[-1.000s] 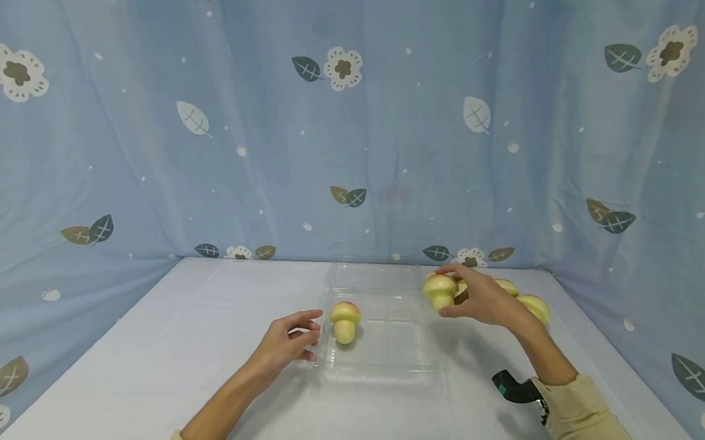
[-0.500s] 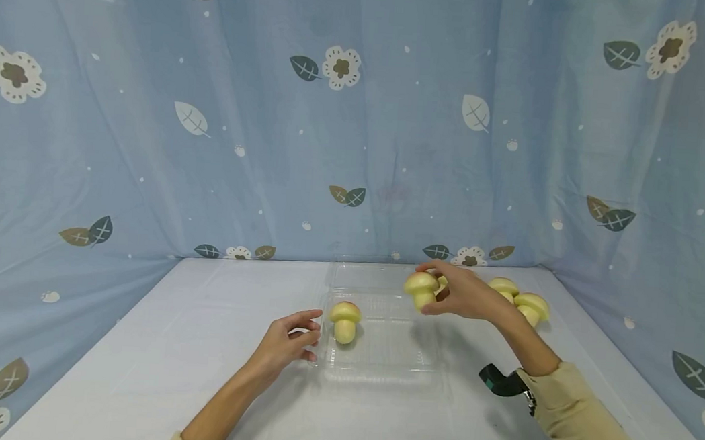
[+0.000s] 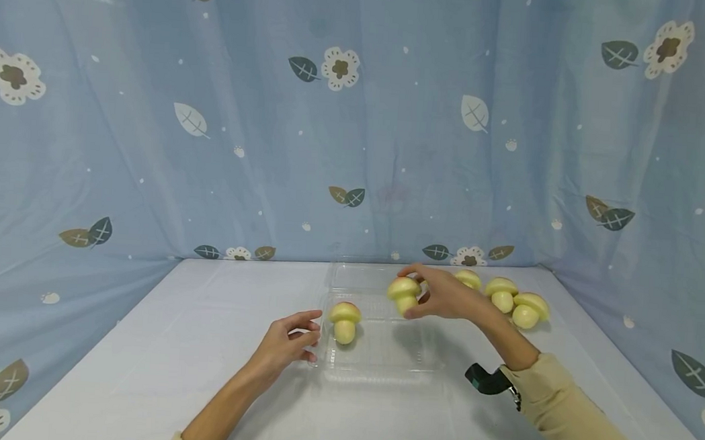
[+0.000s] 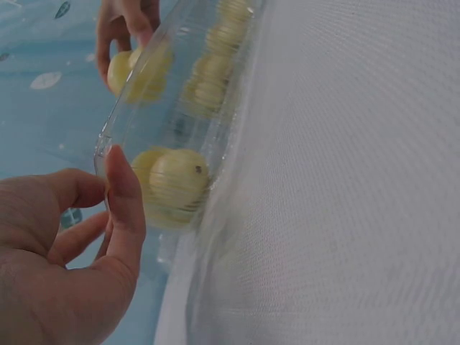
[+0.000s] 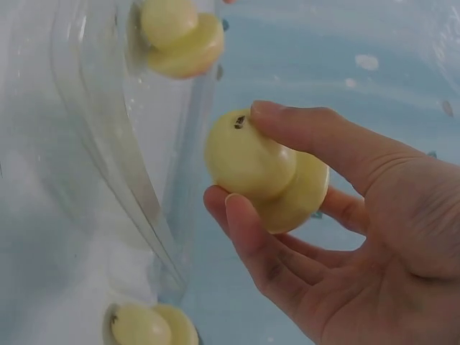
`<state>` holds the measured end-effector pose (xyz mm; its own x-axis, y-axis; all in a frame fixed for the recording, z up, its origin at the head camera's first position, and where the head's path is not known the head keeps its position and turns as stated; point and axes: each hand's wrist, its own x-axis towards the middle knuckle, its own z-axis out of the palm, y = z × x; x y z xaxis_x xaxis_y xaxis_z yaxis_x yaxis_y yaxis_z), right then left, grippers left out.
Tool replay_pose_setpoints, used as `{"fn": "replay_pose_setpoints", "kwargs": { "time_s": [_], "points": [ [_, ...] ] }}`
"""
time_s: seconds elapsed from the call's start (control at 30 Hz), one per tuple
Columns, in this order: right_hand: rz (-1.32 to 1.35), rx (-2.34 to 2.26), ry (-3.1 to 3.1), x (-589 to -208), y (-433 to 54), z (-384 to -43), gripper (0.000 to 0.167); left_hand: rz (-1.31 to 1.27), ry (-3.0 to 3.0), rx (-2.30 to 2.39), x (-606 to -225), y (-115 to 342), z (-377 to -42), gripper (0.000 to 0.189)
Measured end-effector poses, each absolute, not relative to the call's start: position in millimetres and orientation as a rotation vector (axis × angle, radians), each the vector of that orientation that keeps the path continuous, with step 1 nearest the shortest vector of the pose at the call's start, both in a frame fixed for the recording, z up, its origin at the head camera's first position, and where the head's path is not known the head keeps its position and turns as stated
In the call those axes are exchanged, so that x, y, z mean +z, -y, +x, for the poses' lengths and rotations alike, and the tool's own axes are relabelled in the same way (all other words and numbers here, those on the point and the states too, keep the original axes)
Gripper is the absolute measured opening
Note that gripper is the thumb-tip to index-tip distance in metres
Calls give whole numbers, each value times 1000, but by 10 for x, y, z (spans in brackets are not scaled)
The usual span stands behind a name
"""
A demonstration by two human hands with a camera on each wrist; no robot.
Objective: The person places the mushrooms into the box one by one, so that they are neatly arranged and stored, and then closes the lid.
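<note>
A clear plastic box (image 3: 380, 368) lies on the white table with its lid (image 3: 361, 276) folded open toward the back. In its left part stands a pale yellow mushroom (image 3: 344, 322) with a reddish cap top. My left hand (image 3: 287, 340) is at the box's left side; the left wrist view shows thumb and fingers (image 4: 125, 215) pinching the rim. Above the box's right rear part, my right hand (image 3: 445, 294) holds another mushroom (image 3: 404, 289) between thumb and fingers. The right wrist view shows a small dark mark on the stem end of the held mushroom (image 5: 248, 158).
Several more mushrooms, among them an upright mushroom (image 3: 501, 291) and a tilted mushroom (image 3: 530, 308), are grouped at the table's back right. A blue patterned curtain (image 3: 239, 193) surrounds the table (image 3: 233, 287) at the back and sides.
My right hand has carried its mushroom leftward from the group at the right to over the box, uncovering the mushrooms behind. The left hand and the mushroom in the box have stayed put.
</note>
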<state>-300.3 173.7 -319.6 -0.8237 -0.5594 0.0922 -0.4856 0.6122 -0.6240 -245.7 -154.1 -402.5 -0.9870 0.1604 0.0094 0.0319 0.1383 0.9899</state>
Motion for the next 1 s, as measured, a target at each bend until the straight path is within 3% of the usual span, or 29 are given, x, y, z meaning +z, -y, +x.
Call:
{"fn": "replay_pose_setpoints", "kwargs": {
  "time_s": [1.0],
  "points": [
    [-775,-854,-2700,-3299,-1309,-3005,68,187,-2288,2000,-4023,1537,-2452,43]
  ]
}}
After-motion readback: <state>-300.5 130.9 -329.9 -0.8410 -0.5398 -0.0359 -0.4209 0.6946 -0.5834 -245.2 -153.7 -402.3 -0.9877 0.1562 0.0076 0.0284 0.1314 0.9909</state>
